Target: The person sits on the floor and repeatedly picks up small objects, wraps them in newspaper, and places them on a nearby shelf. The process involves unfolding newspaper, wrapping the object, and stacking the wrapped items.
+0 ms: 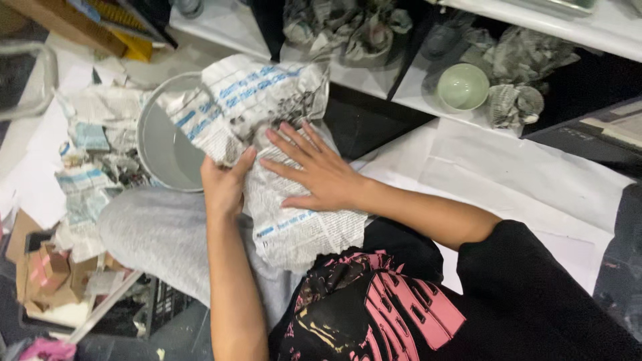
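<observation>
now newspaper [281, 134] under flat right hand [314, 170], left hand [224, 184] pinching edge.

I seem to be in a shop stockroom or packing area, though the view is tight. White shelves [374, 80] at 12 o'clock hold newspaper-wrapped bundles [348, 30] and a pale green bowl [463, 86] at 1 o'clock; torn newspaper scraps [93, 167] and flattened cardboard [50, 274] litter the floor from 9 to 8 o'clock.
</observation>
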